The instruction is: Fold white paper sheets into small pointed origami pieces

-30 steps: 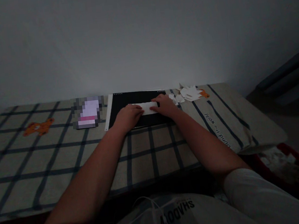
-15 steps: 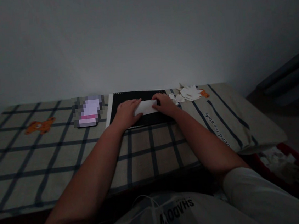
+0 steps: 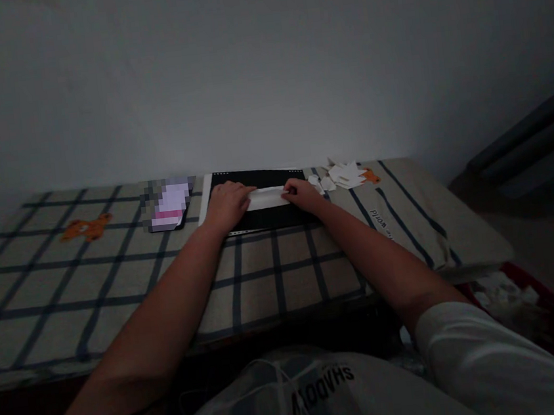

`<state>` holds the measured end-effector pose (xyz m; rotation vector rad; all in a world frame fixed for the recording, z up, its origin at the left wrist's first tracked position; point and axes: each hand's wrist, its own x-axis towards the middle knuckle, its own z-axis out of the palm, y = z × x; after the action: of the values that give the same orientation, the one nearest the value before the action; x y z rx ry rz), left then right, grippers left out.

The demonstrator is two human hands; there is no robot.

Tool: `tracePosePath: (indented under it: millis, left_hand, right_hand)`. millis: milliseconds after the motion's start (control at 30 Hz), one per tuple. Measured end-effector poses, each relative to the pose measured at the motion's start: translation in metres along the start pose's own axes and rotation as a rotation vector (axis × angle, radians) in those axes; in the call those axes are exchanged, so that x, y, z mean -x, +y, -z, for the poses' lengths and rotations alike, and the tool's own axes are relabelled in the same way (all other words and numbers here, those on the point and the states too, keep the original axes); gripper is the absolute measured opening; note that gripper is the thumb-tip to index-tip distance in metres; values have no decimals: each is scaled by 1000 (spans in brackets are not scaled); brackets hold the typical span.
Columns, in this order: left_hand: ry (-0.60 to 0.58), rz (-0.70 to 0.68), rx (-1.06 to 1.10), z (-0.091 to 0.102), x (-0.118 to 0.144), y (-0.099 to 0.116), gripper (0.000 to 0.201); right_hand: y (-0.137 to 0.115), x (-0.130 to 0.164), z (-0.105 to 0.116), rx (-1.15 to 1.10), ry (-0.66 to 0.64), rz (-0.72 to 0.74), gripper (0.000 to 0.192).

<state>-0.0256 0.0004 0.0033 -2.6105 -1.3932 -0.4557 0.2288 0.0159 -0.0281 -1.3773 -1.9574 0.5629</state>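
A strip of white paper [image 3: 267,199] lies crosswise over a black sheet [image 3: 283,218] with small white marks along its edges. Its top edge looks folded over. My left hand [image 3: 228,207] rests at the strip's left end, fingers stretched along the upper edge and thumb below, gripping it. At the other end, my right hand [image 3: 304,195] is closed, pinching the paper's upper right corner between thumb and fingertips. White paper shows beneath the black sheet at its left side.
A phone [image 3: 170,205], partly blurred, lies left of the black sheet. Several cut paper pieces [image 3: 345,175] are piled to the right. A checked cloth [image 3: 275,280] covers the table against the wall. A red bin [image 3: 546,298] with paper scraps stands at lower right.
My right fingers have closed into a tighter pinch at the strip's corner. The strip's upper edge now looks folded and the strip narrower. The camera view has shifted slightly.
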Motion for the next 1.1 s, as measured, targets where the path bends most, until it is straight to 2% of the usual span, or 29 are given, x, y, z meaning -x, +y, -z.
tracePosePath:
  millis: [100, 233, 300, 500, 667, 867, 967, 1100]
  left_hand:
    - [-55, -88, -8, 1, -6, -6, 33]
    - [-61, -101, 12, -4, -12, -15, 32]
    - [-47, -106, 49, -9, -12, -18, 31]
    - [22, -91, 207, -17, -6, -23, 32]
    - [7, -102, 115, -11, -5, -19, 33]
    - [-28, -41, -54, 4, 1, -1, 37]
    - [-88, 3, -50, 7, 2, 8, 42]
    - [-69, -4, -7, 3, 2, 11, 43]
  right_hand:
    - [2, 1, 1, 28, -21, 40, 10]
    - [3, 4, 0, 65, -21, 155, 43]
    - [3, 4, 0, 84, -32, 218, 50]
    - [5, 5, 4, 71, -65, 257, 34]
    - [8, 5, 9, 84, -133, 309, 31]
    - [1, 10, 11, 108, -199, 375, 32]
    - [-9, 14, 11, 174, -195, 471, 31]
    - [-25, 22, 12, 193, -207, 582, 23]
